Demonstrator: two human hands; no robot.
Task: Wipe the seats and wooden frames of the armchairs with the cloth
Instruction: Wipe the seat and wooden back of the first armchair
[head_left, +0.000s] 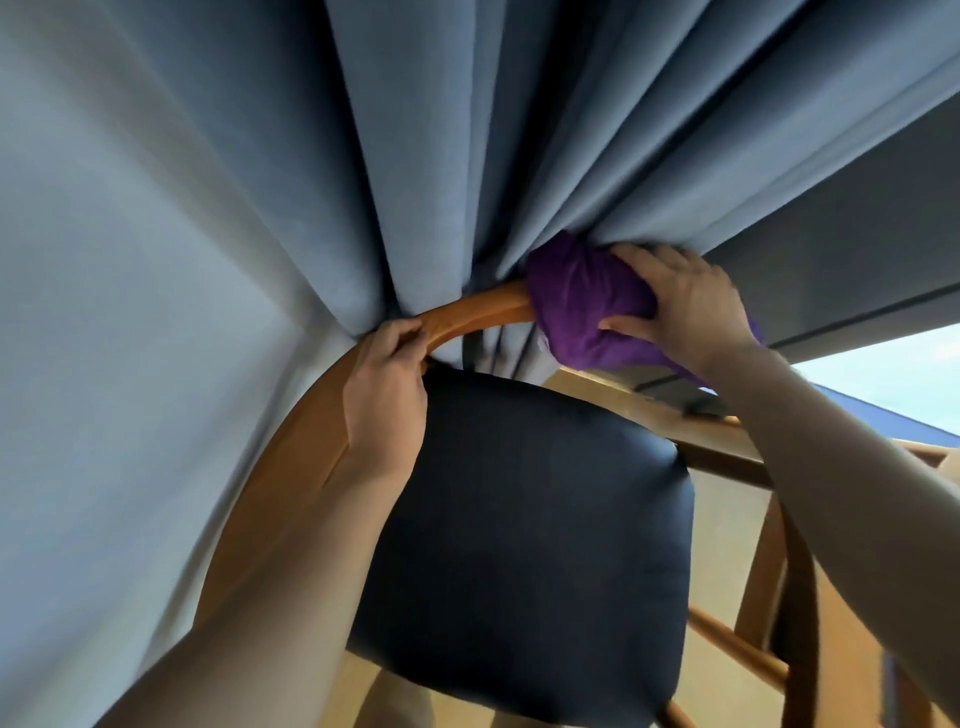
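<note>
Blue curtain (467, 130) folds and a pale wall (104, 260) close off the background, and the armchair (280, 483) stands pressed right up against them. Nearest, the dark padded seat (530, 519) carries nothing; the cloth is not on it.

Beyond the seat's rear edge, the left hand (387, 384) has its fingers curled round the curved wooden back rail (478, 306) at its left bend. It is likely there to steady the chair and hold the rail clear of the fabric.

Farther right along that rail, the right hand (685, 306) clamps the bunched purple cloth (576, 306), thumb below and fingers over. It presses the cloth onto the wood just where the curtain drapes down. The rail beneath the cloth is hidden, so the cloth perhaps wraps fully round it.
</note>
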